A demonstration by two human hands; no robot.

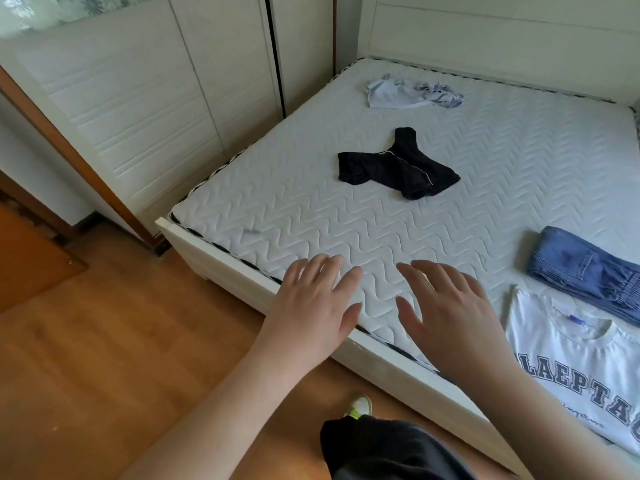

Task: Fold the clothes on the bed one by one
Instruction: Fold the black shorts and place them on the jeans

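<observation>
A crumpled black garment [398, 168] with a thin white stripe lies in the middle of the white quilted mattress [294, 209]. A rumpled pale blue garment [408, 93] lies farther back near the headboard. At the right edge sit folded blue jeans [585, 271] and, nearer to me, a folded white T-shirt [581, 368] with dark block letters. My left hand [311, 306] and my right hand [450, 317] hover over the mattress's near edge, fingers spread, holding nothing, well short of the black garment.
A white wardrobe [145, 91] stands along the bed's left side, with a narrow gap to the mattress. The white headboard [502, 39] closes the far end. The wooden floor [104, 358] lies to the left, and my shoe [360, 407] is by the bed frame [214, 258].
</observation>
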